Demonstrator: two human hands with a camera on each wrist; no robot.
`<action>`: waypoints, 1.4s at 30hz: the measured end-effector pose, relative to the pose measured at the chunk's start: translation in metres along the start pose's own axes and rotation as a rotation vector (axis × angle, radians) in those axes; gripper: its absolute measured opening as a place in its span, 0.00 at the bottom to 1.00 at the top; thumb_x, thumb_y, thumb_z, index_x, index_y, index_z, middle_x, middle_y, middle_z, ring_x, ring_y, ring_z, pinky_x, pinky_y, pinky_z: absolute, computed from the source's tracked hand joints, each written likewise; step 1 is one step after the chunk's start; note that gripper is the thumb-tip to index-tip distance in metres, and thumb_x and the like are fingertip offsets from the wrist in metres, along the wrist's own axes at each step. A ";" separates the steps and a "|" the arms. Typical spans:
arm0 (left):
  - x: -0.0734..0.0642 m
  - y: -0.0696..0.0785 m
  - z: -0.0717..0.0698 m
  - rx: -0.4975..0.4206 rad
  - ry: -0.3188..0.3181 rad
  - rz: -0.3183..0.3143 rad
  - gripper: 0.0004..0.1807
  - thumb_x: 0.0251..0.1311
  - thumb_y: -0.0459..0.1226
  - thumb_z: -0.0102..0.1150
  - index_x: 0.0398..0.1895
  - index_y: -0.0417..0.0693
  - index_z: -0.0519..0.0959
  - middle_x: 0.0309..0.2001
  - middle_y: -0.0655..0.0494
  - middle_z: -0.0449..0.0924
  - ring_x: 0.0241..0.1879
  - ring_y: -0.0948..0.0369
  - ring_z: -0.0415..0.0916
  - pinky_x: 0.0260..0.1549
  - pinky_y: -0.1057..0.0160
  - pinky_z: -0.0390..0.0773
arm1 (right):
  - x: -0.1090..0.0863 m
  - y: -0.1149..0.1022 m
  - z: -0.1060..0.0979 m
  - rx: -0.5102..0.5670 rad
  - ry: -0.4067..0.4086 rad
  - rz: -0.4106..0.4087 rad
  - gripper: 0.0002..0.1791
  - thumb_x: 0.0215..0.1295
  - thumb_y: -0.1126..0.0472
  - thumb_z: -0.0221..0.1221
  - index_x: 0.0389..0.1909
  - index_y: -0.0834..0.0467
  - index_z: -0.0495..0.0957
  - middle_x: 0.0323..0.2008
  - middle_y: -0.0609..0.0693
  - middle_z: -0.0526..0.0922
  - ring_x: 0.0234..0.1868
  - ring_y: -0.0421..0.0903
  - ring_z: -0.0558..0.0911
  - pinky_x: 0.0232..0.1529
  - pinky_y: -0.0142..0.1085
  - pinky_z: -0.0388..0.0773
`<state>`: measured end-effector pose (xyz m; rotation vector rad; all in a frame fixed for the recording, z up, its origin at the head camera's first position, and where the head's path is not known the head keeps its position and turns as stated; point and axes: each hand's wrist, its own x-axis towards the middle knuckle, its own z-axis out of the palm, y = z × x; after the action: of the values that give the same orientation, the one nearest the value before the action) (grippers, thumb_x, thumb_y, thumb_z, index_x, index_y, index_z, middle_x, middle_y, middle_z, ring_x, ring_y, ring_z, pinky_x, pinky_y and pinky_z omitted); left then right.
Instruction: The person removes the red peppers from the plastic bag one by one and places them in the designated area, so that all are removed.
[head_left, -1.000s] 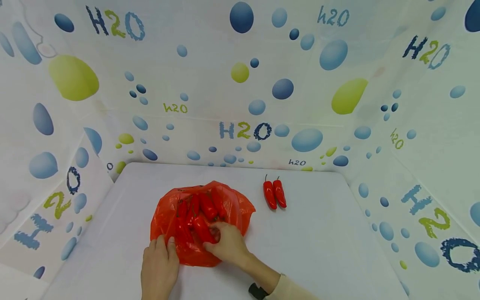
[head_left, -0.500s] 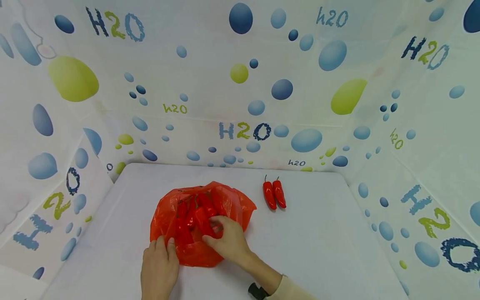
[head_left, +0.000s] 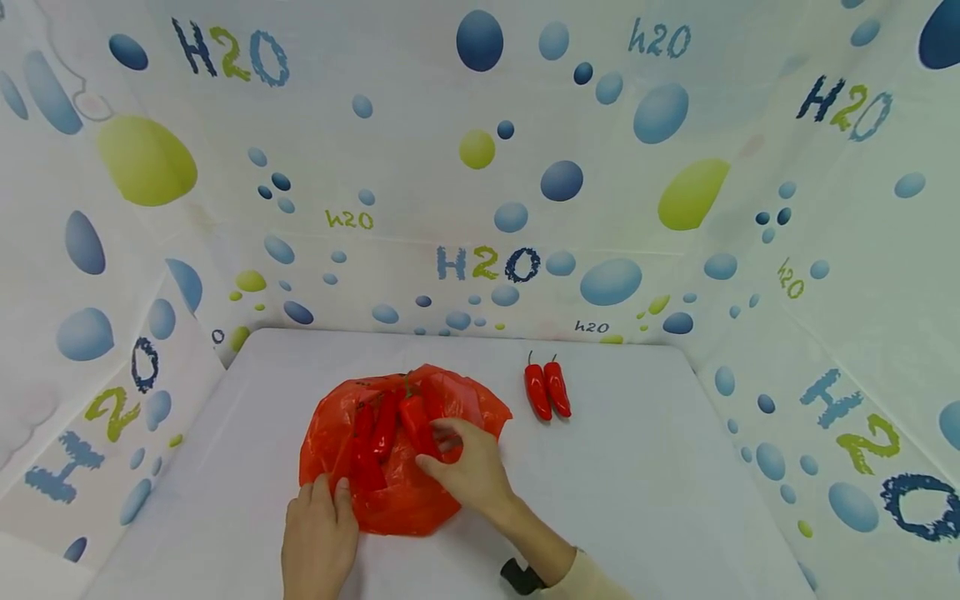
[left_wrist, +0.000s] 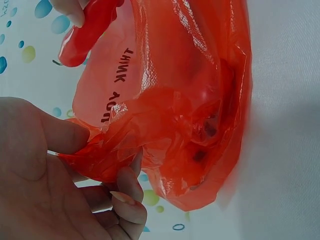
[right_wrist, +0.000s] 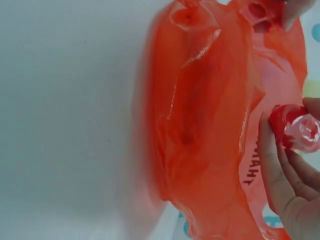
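Observation:
A thin red plastic bag (head_left: pixel 330 433) lies spread open on the white table, with several glossy red chili peppers (head_left: pixel 366 442) inside. My right hand (head_left: pixel 472 467) grips one red chili pepper (head_left: pixel 416 421) over the bag's mouth, its stem pointing away from me. In the right wrist view that chili pepper (right_wrist: pixel 295 127) sits between thumb and fingers, end-on to the camera. My left hand (head_left: pixel 321 533) is at the bag's near left edge. Seen from the left wrist, the left hand (left_wrist: pixel 75 175) pinches a gathered fold of the bag (left_wrist: pixel 107 160) between thumb and fingers.
Two red chili peppers (head_left: pixel 547 390) lie side by side on the table (head_left: pixel 637 467), to the right of the bag. Patterned sheets (head_left: pixel 420 167) printed with drops and "H2O" rise behind the table and at both sides. A dark band (head_left: pixel 521 575) circles my right wrist.
My right hand has lifted the chili pepper up and a little to the right, away from the others in the bag. The left hand stays at the bag's edge.

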<state>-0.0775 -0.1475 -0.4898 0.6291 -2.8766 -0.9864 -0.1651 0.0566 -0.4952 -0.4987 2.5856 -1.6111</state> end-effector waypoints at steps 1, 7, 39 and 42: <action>0.000 0.000 0.000 0.000 -0.003 -0.003 0.22 0.80 0.40 0.45 0.61 0.26 0.68 0.47 0.34 0.74 0.48 0.39 0.69 0.50 0.39 0.77 | 0.000 0.000 -0.001 0.001 0.002 0.001 0.27 0.62 0.52 0.74 0.61 0.50 0.79 0.49 0.39 0.84 0.49 0.50 0.84 0.46 0.41 0.86; -0.001 -0.001 0.000 -0.002 0.011 0.015 0.21 0.80 0.40 0.45 0.59 0.26 0.69 0.45 0.35 0.75 0.47 0.39 0.70 0.48 0.40 0.77 | 0.000 -0.006 -0.013 0.015 0.029 -0.005 0.28 0.62 0.52 0.74 0.62 0.53 0.79 0.50 0.44 0.85 0.50 0.54 0.84 0.41 0.31 0.83; 0.004 0.000 -0.001 0.003 -0.022 0.006 0.23 0.81 0.41 0.44 0.61 0.26 0.68 0.47 0.34 0.74 0.48 0.39 0.69 0.46 0.42 0.76 | 0.009 0.014 -0.092 0.029 0.319 0.035 0.27 0.62 0.53 0.75 0.61 0.55 0.81 0.52 0.48 0.87 0.46 0.48 0.86 0.41 0.41 0.87; 0.004 0.001 0.000 0.005 -0.024 0.008 0.23 0.81 0.41 0.45 0.62 0.25 0.68 0.48 0.33 0.74 0.48 0.39 0.69 0.47 0.41 0.77 | 0.011 0.021 -0.100 0.003 0.337 0.059 0.28 0.61 0.53 0.75 0.61 0.56 0.81 0.50 0.50 0.87 0.45 0.49 0.86 0.41 0.43 0.87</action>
<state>-0.0811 -0.1485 -0.4897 0.6095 -2.9015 -0.9925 -0.2023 0.1481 -0.4674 -0.1582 2.7957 -1.8160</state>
